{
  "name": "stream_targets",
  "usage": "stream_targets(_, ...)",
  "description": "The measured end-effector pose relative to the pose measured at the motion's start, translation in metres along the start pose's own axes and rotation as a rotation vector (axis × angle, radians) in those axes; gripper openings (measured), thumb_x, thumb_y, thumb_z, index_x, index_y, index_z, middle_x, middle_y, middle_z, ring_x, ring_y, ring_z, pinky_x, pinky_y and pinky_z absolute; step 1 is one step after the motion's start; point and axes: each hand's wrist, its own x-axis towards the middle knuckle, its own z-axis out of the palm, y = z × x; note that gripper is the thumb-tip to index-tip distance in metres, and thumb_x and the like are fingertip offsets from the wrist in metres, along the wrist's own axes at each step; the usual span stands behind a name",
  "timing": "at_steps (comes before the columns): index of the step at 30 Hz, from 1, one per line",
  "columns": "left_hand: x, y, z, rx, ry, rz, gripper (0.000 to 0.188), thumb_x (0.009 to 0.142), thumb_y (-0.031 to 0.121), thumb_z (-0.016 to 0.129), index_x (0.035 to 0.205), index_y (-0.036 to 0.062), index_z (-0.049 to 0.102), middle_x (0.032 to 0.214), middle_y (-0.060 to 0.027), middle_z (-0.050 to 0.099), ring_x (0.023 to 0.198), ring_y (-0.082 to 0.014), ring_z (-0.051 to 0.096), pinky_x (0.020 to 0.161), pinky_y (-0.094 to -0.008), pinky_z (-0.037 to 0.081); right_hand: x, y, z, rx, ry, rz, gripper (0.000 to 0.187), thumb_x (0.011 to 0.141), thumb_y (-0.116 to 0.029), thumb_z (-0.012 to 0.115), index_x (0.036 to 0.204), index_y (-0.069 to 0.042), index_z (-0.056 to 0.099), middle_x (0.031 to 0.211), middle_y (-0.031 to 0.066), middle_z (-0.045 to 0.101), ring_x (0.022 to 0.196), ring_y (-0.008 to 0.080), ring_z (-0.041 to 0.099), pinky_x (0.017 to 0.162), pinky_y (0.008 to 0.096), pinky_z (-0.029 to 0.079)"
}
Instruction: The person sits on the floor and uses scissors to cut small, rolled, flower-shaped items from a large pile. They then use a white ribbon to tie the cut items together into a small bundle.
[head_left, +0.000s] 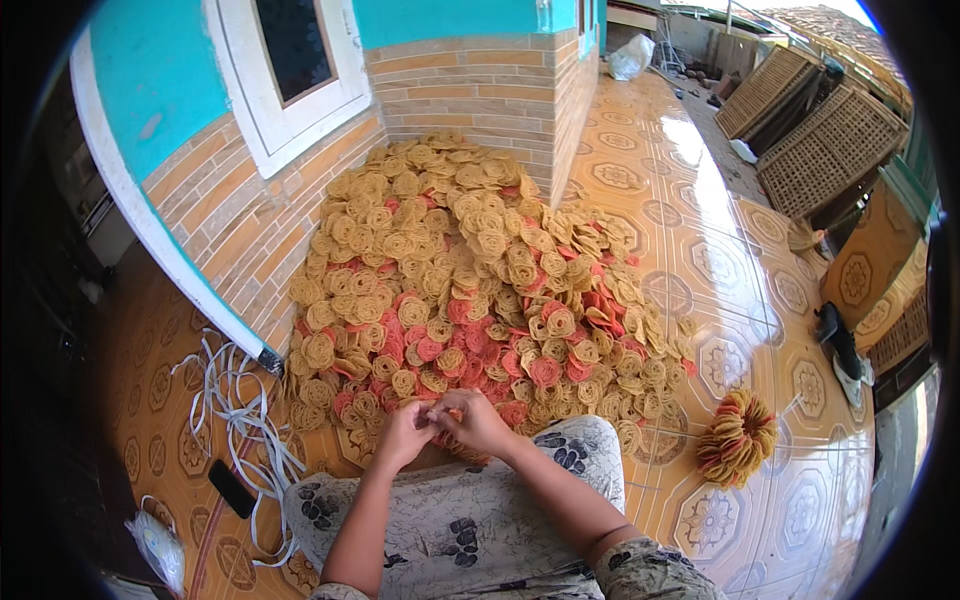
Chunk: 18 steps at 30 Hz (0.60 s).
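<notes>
My left hand and my right hand meet above my lap, at the near edge of a big heap. Fingers of both hands are closed in a pinch, tip to tip. Whatever lies between them is too small or too hidden to make out. Flat, coiled, lacy discs, like raw crackers, make up the heap, mostly tan. Among them lie many red discs, chiefly in the near middle. Off to the right, a round bundle of discs, tan with some red, sits on the tiles.
White strapping lies tangled at the left, by a black phone and a plastic bag. The brick-faced wall backs the heap. Woven trays lean at the far right, and dark shoes stand near the right edge.
</notes>
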Motion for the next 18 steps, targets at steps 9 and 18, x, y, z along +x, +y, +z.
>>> stream_targets(9, 0.001, 0.007, 0.003, -0.201, 0.088, 0.03, 0.01, 0.093, 0.003, 0.063, 0.086, -0.0006, 0.056, 0.079, -0.0058, 0.066, 0.07, -0.009, 0.062, 0.066, -0.0242, 0.051, 0.002, 0.03, -0.002, 0.042, -0.026, 0.059, 0.021, 0.087, -0.007, 0.063, 0.105, 0.001, 0.065, 0.094, 0.0169, 0.068, 0.095, 0.0343, 0.066, 0.081, 0.0403, 0.052)
stream_targets(18, -0.001, 0.005, -0.015, -0.47, 0.062, -0.2, 0.007, 0.092, 0.002, 0.064, 0.089, 0.0009, 0.058, 0.088, -0.0099, 0.068, 0.083, -0.0142, 0.067, 0.077, -0.0267, 0.054, -0.002, 0.032, -0.007, -0.014, -0.108, -0.082, 0.008, 0.088, -0.011, 0.063, 0.094, -0.006, 0.061, 0.085, 0.0101, 0.066, 0.086, 0.0288, 0.061, 0.081, 0.0406, 0.044)
